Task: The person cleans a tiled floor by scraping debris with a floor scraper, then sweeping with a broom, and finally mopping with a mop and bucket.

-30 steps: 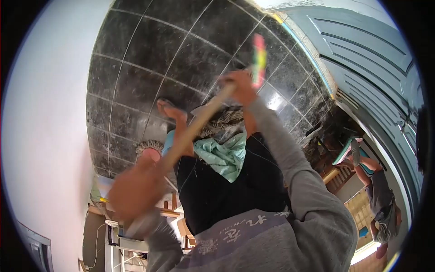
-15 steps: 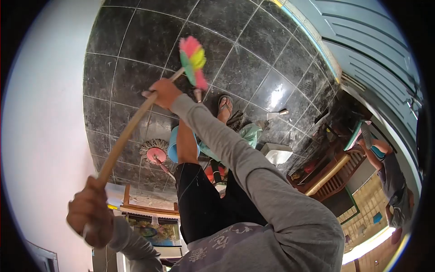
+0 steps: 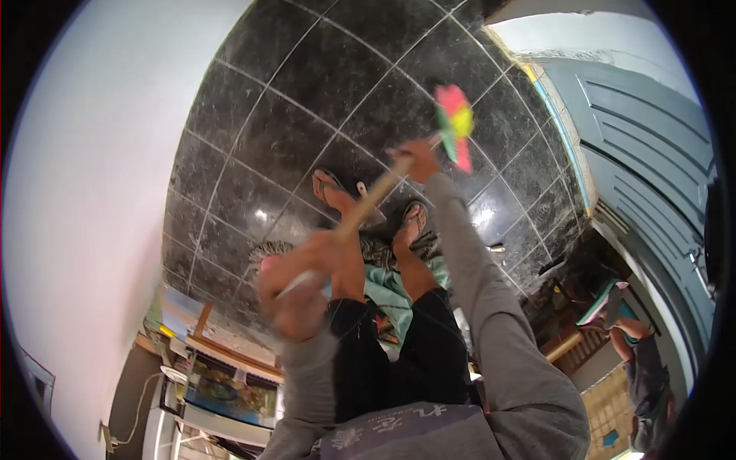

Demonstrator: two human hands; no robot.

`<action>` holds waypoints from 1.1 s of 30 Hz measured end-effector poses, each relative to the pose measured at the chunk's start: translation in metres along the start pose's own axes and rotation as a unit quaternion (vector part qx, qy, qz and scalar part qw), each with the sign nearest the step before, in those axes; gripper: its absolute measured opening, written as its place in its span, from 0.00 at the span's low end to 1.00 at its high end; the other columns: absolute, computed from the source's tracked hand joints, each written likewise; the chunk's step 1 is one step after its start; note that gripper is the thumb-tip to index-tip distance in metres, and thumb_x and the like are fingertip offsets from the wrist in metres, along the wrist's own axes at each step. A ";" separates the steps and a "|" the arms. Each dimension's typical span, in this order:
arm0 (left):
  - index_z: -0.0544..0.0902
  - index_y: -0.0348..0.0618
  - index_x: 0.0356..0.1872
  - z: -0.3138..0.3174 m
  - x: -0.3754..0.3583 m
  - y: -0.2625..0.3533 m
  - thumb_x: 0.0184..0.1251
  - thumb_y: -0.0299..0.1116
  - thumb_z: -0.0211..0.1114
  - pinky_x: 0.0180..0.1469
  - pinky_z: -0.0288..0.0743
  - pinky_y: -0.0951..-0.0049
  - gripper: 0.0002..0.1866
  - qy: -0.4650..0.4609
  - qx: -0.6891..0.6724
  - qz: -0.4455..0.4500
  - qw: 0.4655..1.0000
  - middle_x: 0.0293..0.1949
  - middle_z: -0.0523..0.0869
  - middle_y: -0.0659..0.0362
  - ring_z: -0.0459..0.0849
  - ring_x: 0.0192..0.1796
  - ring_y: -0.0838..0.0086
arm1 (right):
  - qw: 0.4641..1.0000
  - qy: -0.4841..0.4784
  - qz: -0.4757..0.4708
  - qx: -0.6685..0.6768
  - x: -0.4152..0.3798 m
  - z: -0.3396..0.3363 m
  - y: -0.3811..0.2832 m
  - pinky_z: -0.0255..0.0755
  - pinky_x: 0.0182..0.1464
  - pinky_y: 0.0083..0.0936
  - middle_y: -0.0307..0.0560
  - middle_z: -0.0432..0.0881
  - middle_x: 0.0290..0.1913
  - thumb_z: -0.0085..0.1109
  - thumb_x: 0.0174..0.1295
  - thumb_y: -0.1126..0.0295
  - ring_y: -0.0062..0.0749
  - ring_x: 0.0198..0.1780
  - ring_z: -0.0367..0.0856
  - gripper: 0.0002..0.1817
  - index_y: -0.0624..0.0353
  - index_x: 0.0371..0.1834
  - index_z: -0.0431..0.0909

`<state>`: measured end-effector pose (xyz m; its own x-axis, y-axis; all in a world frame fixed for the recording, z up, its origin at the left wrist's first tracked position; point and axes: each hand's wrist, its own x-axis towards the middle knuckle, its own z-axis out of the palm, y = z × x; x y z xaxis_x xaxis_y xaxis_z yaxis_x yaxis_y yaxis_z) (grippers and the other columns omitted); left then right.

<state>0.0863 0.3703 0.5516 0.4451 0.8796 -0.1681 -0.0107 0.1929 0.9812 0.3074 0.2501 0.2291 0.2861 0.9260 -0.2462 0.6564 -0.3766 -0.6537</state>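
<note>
Now, in the head view, the pink, yellow and green brush head (image 3: 460,123) on your long wooden stick (image 3: 372,203) has swung rightward, so it lies past your feet on the right side, over the black tiled floor (image 3: 284,100). Your right hand (image 3: 420,161) has its fingers closed round the stick near that head; your left hand (image 3: 308,264) grips the lower end, too blurred to tell how tightly.

Glare whitens the dark floor (image 3: 484,213) at three o'clock; motion blurs the left hand (image 3: 297,285) at eight and the duster (image 3: 458,123) at one. Edges bend into black; light seems like daylight.
</note>
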 end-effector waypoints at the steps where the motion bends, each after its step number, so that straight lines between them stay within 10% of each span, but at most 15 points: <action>1: 0.77 0.34 0.22 -0.023 0.000 0.034 0.57 0.31 0.54 0.49 0.73 0.53 0.11 0.043 0.065 0.005 0.997 0.22 0.77 0.50 0.78 0.27 0.58 | 0.987 -0.019 0.014 0.160 0.019 0.001 -0.063 0.74 0.36 0.41 0.52 0.84 0.28 0.65 0.56 0.65 0.46 0.33 0.83 0.06 0.52 0.30 0.88; 5: 0.59 0.45 0.12 -0.116 0.013 0.118 0.64 0.35 0.50 0.52 0.73 0.52 0.19 0.012 0.037 0.072 0.997 0.15 0.63 0.59 0.70 0.22 0.62 | 0.971 -0.078 -0.120 0.190 0.093 0.133 -0.241 0.74 0.42 0.45 0.52 0.84 0.30 0.60 0.56 0.62 0.52 0.36 0.82 0.09 0.52 0.31 0.88; 7: 0.59 0.47 0.16 -0.144 0.018 0.153 0.64 0.35 0.52 0.50 0.74 0.56 0.18 -0.023 0.107 0.094 0.990 0.15 0.62 0.60 0.71 0.23 0.64 | 0.934 -0.229 -0.027 0.274 0.115 0.128 -0.316 0.72 0.47 0.47 0.52 0.84 0.30 0.60 0.56 0.63 0.52 0.40 0.81 0.08 0.51 0.29 0.87; 10: 0.66 0.44 0.24 -0.180 0.007 0.185 0.64 0.36 0.54 0.46 0.76 0.57 0.12 -0.025 0.245 0.103 0.964 0.19 0.69 0.57 0.75 0.26 0.63 | 0.949 -0.152 -0.128 0.246 0.106 0.075 -0.371 0.71 0.48 0.46 0.53 0.83 0.29 0.60 0.55 0.63 0.50 0.41 0.81 0.08 0.51 0.29 0.87; 14: 0.76 0.40 0.35 -0.189 -0.002 0.135 0.64 0.36 0.57 0.41 0.79 0.58 0.09 0.052 0.376 0.036 0.925 0.25 0.77 0.53 0.81 0.30 0.61 | 0.975 -0.103 -0.120 0.154 0.089 0.005 -0.295 0.72 0.41 0.40 0.49 0.83 0.27 0.63 0.45 0.67 0.45 0.36 0.82 0.11 0.49 0.34 0.89; 18: 0.80 0.33 0.42 -0.182 0.008 0.038 0.64 0.35 0.58 0.41 0.80 0.56 0.14 0.121 0.071 0.102 0.985 0.29 0.82 0.49 0.82 0.31 0.59 | 0.981 -0.189 -0.005 -0.050 0.128 0.052 -0.114 0.71 0.36 0.41 0.50 0.81 0.24 0.65 0.53 0.65 0.46 0.30 0.78 0.06 0.50 0.29 0.88; 21: 0.79 0.34 0.33 -0.209 0.018 0.053 0.65 0.34 0.55 0.42 0.78 0.50 0.12 0.173 0.038 0.114 0.978 0.27 0.81 0.49 0.82 0.30 0.58 | 0.952 -0.174 -0.250 -0.009 0.157 0.131 -0.202 0.69 0.42 0.45 0.48 0.82 0.26 0.63 0.55 0.64 0.47 0.31 0.78 0.06 0.50 0.26 0.86; 24: 0.64 0.41 0.19 -0.258 0.027 0.137 0.63 0.34 0.52 0.34 0.66 0.58 0.15 0.157 0.111 0.112 0.975 0.17 0.67 0.57 0.66 0.21 0.68 | 0.924 -0.338 -0.104 0.146 0.174 0.199 -0.385 0.74 0.36 0.42 0.52 0.83 0.27 0.65 0.46 0.60 0.48 0.33 0.82 0.08 0.52 0.24 0.85; 25: 0.56 0.44 0.14 -0.265 0.036 0.165 0.62 0.35 0.52 0.30 0.61 0.63 0.20 0.153 0.143 0.106 0.972 0.13 0.60 0.60 0.58 0.17 0.74 | 0.926 -0.277 -0.244 0.079 0.176 0.246 -0.424 0.74 0.35 0.41 0.53 0.83 0.27 0.65 0.45 0.62 0.48 0.32 0.82 0.08 0.53 0.22 0.84; 27: 0.56 0.45 0.14 -0.267 0.033 0.187 0.61 0.34 0.52 0.35 0.62 0.59 0.19 0.190 0.117 0.128 0.966 0.14 0.59 0.61 0.59 0.18 0.72 | 0.897 -0.294 -0.164 0.286 0.173 0.269 -0.483 0.74 0.37 0.43 0.54 0.82 0.25 0.61 0.49 0.61 0.50 0.31 0.82 0.10 0.55 0.21 0.83; 32: 0.53 0.51 0.13 -0.259 0.046 0.240 0.65 0.35 0.49 0.59 0.62 0.58 0.21 0.225 -0.124 0.177 0.950 0.15 0.49 0.66 0.58 0.23 0.78 | 0.910 -0.299 -0.282 0.050 0.230 0.098 -0.450 0.77 0.43 0.44 0.54 0.83 0.32 0.61 0.54 0.55 0.51 0.38 0.84 0.12 0.51 0.29 0.85; 33: 0.60 0.50 0.17 -0.243 0.059 0.214 0.68 0.37 0.50 0.49 0.65 0.62 0.18 0.303 0.060 0.077 0.948 0.18 0.57 0.65 0.64 0.25 0.76 | 0.920 -0.341 -0.191 0.028 0.253 0.025 -0.429 0.77 0.42 0.43 0.51 0.84 0.32 0.62 0.53 0.55 0.51 0.37 0.83 0.11 0.46 0.33 0.86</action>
<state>-0.1069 0.5694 0.7283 -0.1509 0.9885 -0.0101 0.0850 0.0231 0.9961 0.0808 0.6468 0.4288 -0.4755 0.7984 -0.3695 0.5757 -0.0352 -0.8169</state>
